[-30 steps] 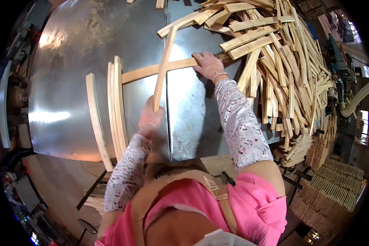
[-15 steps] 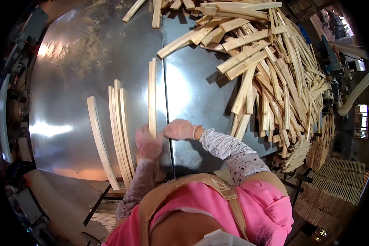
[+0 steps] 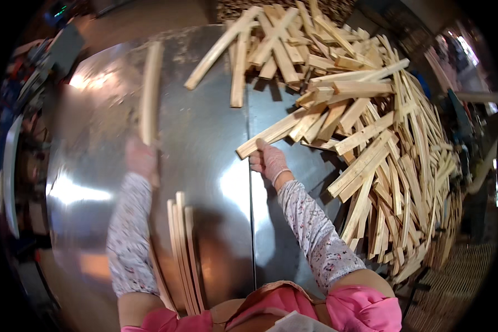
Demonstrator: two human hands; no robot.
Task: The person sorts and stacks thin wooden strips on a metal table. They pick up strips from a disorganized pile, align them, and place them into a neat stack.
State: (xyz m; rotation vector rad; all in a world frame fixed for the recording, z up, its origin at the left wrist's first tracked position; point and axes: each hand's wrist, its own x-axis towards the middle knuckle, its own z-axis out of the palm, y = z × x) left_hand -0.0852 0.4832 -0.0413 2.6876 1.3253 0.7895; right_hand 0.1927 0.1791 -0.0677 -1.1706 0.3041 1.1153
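A pale wooden slat [image 3: 151, 91] stands out lengthwise from my left hand [image 3: 140, 157], which grips its near end over the left part of the metal tabletop [image 3: 205, 160]. Motion smears that hand a little. My right hand [image 3: 271, 162] has its thumb on top of the near end of another wooden slat [image 3: 276, 133], with the fingers at its edge. The far end of this slat lies in the big heap of slats [image 3: 365, 144]. Nearer my body, several slats [image 3: 182, 254] lie side by side. My left forearm partly hides one more slat [image 3: 159, 276] beside them.
The heap covers the right and far right of the table, some ends jutting toward the middle. A seam [image 3: 252, 221] runs down the tabletop. Stacked wood [image 3: 448, 293] stands beyond the right edge, and machinery [image 3: 465, 122] lies farther right.
My left hand has moved forward and left, carrying a slat. My right hand has reached forward to a slat at the heap's edge. The view has shifted, showing more of the far table.
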